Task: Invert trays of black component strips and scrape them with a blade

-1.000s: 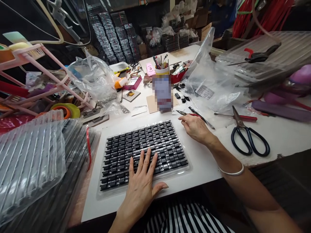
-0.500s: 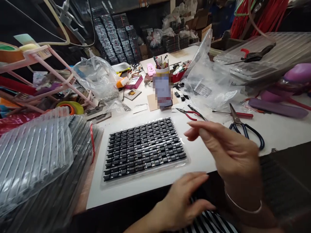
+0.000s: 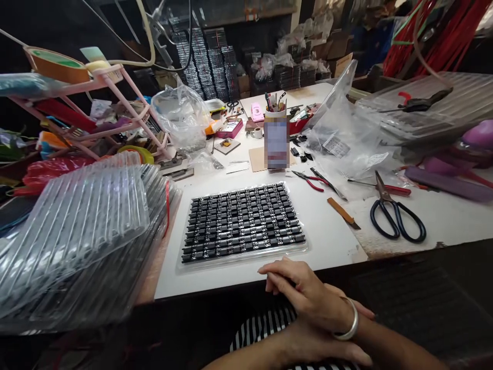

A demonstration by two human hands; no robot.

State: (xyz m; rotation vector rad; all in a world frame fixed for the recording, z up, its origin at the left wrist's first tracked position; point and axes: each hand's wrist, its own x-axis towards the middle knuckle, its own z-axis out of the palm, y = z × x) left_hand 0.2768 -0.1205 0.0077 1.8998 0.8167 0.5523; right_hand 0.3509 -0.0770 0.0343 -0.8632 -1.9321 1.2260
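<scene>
My right hand (image 3: pixel 308 290), with a silver bangle at the wrist, rests across my left hand (image 3: pixel 321 339) in front of the table's near edge. The right hand's fingers point left, loosely spread and holding nothing. Under the right wrist lies my left hand, fingers apart and partly hidden, nothing in it. Just beyond the hands, a clear tray (image 3: pixel 246 257) sits on the white table (image 3: pixel 331 246), filled with rows of small black circuit pieces (image 3: pixel 242 221).
Stacked clear trays (image 3: pixel 84 210) and a pink rack (image 3: pixel 127 103) stand at left. Scissors (image 3: pixel 396 210), a brown-handled knife (image 3: pixel 342 213), red pliers (image 3: pixel 310 180) and a plastic bag (image 3: pixel 335 133) lie right. A phone (image 3: pixel 277 144) stands behind the tray.
My right hand has come down and left from above the table onto my left hand, and its fingers have spread. The left hand has moved lower and right. The view has shifted left.
</scene>
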